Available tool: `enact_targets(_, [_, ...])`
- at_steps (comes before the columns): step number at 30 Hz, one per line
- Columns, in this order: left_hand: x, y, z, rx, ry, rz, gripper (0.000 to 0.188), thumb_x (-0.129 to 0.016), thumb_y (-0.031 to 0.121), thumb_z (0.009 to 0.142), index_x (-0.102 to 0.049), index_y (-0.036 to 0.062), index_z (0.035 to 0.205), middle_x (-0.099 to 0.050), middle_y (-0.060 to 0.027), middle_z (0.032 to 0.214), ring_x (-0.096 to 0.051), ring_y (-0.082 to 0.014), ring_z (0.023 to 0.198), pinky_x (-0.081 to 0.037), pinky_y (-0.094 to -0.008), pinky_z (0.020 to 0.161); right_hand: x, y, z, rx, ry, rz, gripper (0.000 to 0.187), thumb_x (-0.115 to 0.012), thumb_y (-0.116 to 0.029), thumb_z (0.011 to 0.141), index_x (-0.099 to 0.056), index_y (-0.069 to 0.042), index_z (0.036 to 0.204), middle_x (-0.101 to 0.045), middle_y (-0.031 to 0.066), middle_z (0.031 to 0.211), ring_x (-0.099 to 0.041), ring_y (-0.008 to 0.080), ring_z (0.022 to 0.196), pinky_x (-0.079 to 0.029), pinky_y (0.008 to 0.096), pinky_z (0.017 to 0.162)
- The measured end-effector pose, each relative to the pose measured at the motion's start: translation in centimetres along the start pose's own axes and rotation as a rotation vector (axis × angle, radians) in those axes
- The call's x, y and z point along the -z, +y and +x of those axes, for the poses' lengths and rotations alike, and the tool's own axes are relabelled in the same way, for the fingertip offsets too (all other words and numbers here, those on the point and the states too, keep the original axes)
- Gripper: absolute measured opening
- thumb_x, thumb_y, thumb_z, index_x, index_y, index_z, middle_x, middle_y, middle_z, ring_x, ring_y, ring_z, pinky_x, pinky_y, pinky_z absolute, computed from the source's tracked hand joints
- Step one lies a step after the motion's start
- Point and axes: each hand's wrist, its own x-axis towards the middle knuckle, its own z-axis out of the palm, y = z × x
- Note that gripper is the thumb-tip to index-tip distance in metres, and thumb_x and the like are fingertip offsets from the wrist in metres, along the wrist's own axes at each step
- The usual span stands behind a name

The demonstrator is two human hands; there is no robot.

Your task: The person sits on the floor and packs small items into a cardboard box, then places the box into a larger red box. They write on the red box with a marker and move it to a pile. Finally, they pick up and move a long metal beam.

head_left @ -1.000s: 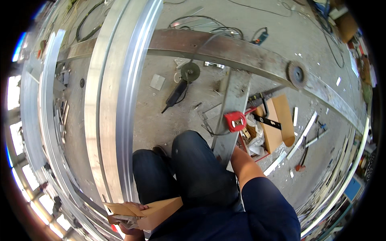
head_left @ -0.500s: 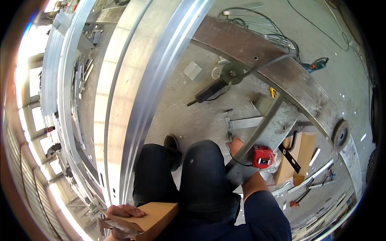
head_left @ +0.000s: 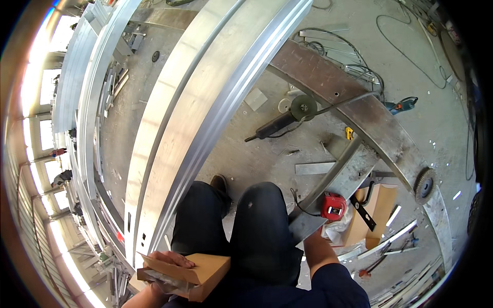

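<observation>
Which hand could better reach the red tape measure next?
Probably the right hand, though it's hidden: its forearm lies near the red tape measure. The left hand holds a cardboard box.

Metal profile (head_left: 192, 115) runs along the left of the knees (head_left: 257, 205) and crosses over the far beam (head_left: 349, 84). Crossbar (head_left: 362, 156) extends from the right knee to this beam; tape measure (head_left: 334, 206) sits on it. Angle grinder (head_left: 277, 124) lies on the floor (head_left: 241, 164) between profile and crossbar. Wheel (head_left: 424, 186) on beam, far right. Open carton (head_left: 382, 203) right of tape measure. Small box (head_left: 214, 272) at lap's left, under left hand (head_left: 177, 258).
</observation>
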Motion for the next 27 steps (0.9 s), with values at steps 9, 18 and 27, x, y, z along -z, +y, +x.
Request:
enact_targets(9, [5.4,-3.6,-5.8,0.059,-0.107,-0.096,0.083,-0.082,0.052,0.076,-0.049,0.0064,0.137,-0.064,-0.0175,0.115,-0.065,-0.0285,0.102,-0.055,-0.0433,0.088,-4.8,13.5,-12.7,-0.131,0.086,0.489,0.032,-0.067,-0.024,0.088,-0.065,-0.001,0.110,-0.072,0.0134,0.098,-0.068,0.0311,0.086,-0.053,0.0446,0.079])
enact_targets(18, [6.4,-3.3,-6.0,-0.200,-0.117,-0.162,0.082,-0.076,0.052,0.083,-0.049,-0.0110,0.127,-0.067,-0.0138,0.115,-0.065,-0.0200,0.103,-0.051,-0.0312,0.090,9.5,5.5,-23.1,-0.459,0.503,1.250,0.014,-0.059,-0.021,0.094,-0.064,-0.008,0.095,-0.044,-0.0017,0.064,-0.039,0.0086,0.046,-0.030,0.0243,0.040])
enact_targets(27, [10.9,-3.6,-9.2,-0.344,-0.549,-0.102,0.086,-0.089,0.049,0.070,-0.052,-0.0062,0.125,-0.066,-0.0187,0.116,-0.066,-0.0278,0.108,-0.055,-0.0380,0.089,30.1,-12.3,-42.1,1.193,0.640,0.668,0.014,-0.071,-0.015,0.089,-0.070,-0.006,0.100,-0.058,0.0030,0.068,-0.047,0.0148,0.054,-0.037,0.0290,0.050])
